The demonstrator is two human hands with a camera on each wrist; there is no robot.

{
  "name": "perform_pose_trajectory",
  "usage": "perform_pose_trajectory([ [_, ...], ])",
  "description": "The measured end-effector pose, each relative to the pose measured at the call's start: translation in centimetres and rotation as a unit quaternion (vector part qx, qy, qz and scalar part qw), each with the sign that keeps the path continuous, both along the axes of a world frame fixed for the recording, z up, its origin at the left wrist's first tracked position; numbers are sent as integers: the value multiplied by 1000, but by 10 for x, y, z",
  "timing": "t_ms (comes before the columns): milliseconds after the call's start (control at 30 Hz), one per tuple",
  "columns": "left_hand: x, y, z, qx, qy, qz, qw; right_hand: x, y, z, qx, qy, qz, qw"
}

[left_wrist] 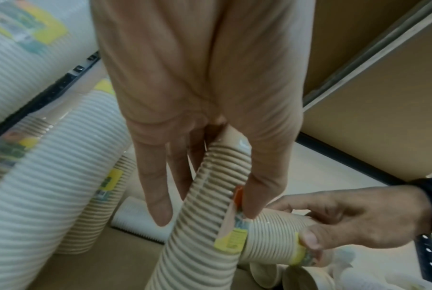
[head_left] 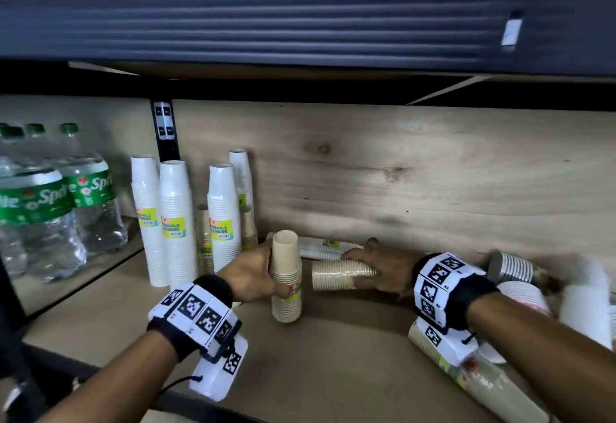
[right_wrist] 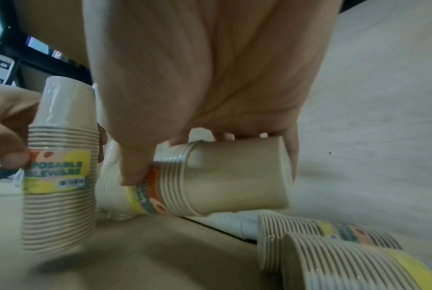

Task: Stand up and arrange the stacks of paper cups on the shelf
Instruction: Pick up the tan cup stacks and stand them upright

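A tan paper cup stack (head_left: 286, 276) stands upright at mid-shelf with its base down at the board, and my left hand (head_left: 266, 272) grips its middle. The left wrist view shows fingers (left_wrist: 158, 196) and thumb wrapped round this stack (left_wrist: 210, 196). Just to its right a second tan stack (head_left: 343, 274) lies on its side. My right hand (head_left: 363, 269) grips it from above, thumb (right_wrist: 133, 172) on the label band of that stack (right_wrist: 222, 182). Several white stacks (head_left: 176, 222) stand upright at the left, with brown ones behind.
Sprite bottles (head_left: 86, 196) fill the bay at the left. A white stack (head_left: 320, 247) lies against the back panel. More stacks lie at the right: a grey one (head_left: 510, 267), a white one (head_left: 583, 306) and a tan one (head_left: 466, 372) under my right wrist. The upper shelf beam (head_left: 300, 29) hangs low.
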State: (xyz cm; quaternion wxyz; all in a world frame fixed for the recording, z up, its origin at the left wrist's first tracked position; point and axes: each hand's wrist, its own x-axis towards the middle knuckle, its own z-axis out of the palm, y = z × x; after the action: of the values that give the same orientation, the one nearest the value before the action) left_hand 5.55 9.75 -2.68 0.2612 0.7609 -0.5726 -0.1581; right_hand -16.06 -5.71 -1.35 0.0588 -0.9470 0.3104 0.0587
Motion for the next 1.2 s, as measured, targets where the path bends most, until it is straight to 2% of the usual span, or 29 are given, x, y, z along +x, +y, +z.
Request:
perform_pose_trajectory([
  [133,10,-7,-2,7,4,14,1000,7,-1,3,5,12,-9,1000],
  [367,25,-23,-8,6,28,8,1000,19,-1,10,-47,33,-41,997],
  [600,30,-36,-15,-9,76,9,997,27,1,31,-30,-33,-26,999],
  [767,30,-38,-10,-22,75,40,996,37,4,34,-19,-106,-35,994],
  [900,31,-40,-11,-63,111,48,991,46,9,30,-14,-96,-42,994],
  [1033,32,-42,-10,-81,84,38,992,51,12,28,38,-95,-48,994],
  [1200,34,-41,-8,-90,59,16,994,60,13,26,20,-110,-56,992],
])
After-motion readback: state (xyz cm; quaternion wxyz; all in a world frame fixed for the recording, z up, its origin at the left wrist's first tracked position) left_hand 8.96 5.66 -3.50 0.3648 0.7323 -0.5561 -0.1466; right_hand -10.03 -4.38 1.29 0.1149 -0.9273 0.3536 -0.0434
